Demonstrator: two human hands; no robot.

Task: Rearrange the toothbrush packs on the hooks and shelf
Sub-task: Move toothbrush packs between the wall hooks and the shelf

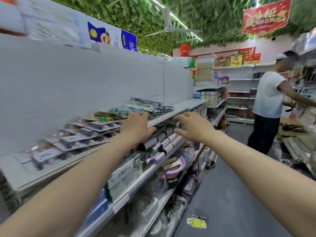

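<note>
Shelf [186, 102], white and sloping, runs from 8 o'clock to 2 o'clock across the view. Toothbrush packs [95, 129] lie flat on it in overlapping rows, spreading away from the left hand [136, 127] toward 9 o'clock. Below the shelf's front edge a second lot, the hanging packs [164, 139], sits between the two hands: at 4 o'clock of the left hand and 8 o'clock of the right hand [193, 127].

Left grip: palm down, fingers straight and resting on the packs nearest the shelf edge, thumb against the hanging packs.

Right grip: fingers spread, tips reaching to 10 o'clock at the top of the hanging packs. Nothing is seen pinched.

Boxed packs [124, 173] stand on the lower shelf at 6 o'clock of the left hand.

Hooks are hidden under the shelf edge. Motion blur smears the right fingertips and the pack labels, so contact there is unconfirmed. Lower tiers are too dim and blurred to identify.
</note>
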